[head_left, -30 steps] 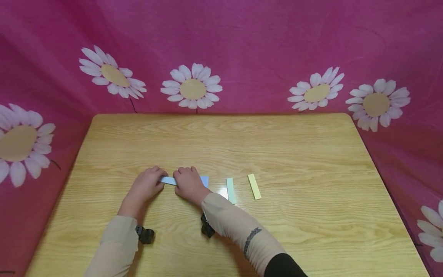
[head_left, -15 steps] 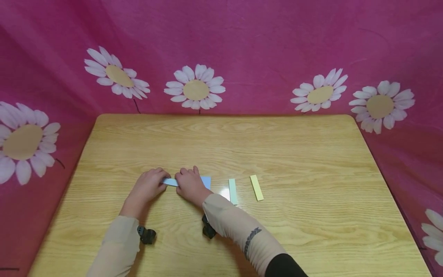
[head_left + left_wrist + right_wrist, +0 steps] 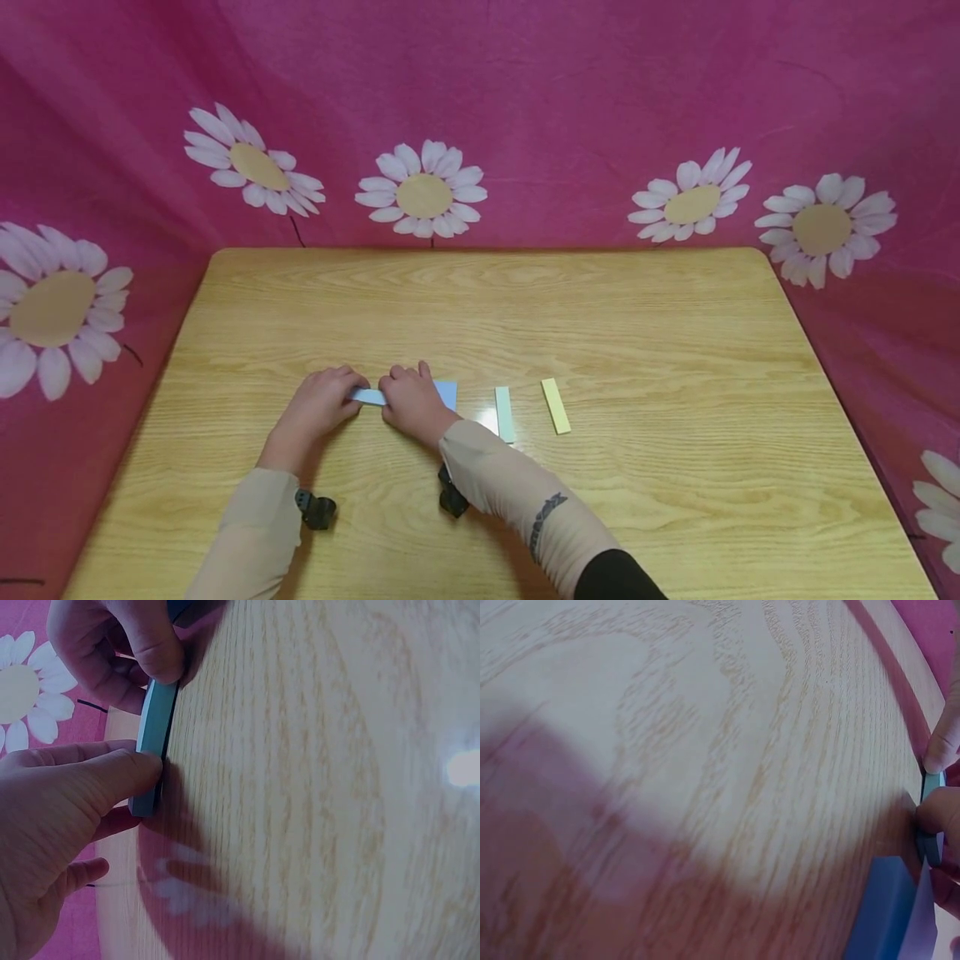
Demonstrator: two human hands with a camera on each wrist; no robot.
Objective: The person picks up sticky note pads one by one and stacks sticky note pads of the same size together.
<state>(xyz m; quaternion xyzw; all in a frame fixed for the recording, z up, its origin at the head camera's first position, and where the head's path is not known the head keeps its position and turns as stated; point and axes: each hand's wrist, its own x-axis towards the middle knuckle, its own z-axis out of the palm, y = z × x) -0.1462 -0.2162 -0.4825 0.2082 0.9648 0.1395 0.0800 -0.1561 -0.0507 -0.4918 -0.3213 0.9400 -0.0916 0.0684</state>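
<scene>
Between my two hands a light blue strip (image 3: pixel 369 397), thick like a narrow paper pad, lies crosswise at the table surface. My left hand (image 3: pixel 318 406) pinches its left end between thumb and fingers. My right hand (image 3: pixel 412 401) grips the other end, partly covering it. In the left wrist view, the thumbs press the near side of the strip (image 3: pixel 155 720). A darker blue piece (image 3: pixel 447 392) shows behind the right hand. In the right wrist view this blue piece (image 3: pixel 883 907) has a paler lilac face beside it; the rest is out of frame.
Right of the hands lie a pale green strip (image 3: pixel 505 415) and a yellow strip (image 3: pixel 556 406), apart from each other on the wooden table (image 3: pixel 637 333). Pink cloth (image 3: pixel 555 100) with daisies hangs behind the table. Small black cameras (image 3: pixel 318 511) sit at both wrists.
The head view has shifted slightly. Both hands keep their hold on the light blue strip, which appears turned a little so more of its near edge shows.
</scene>
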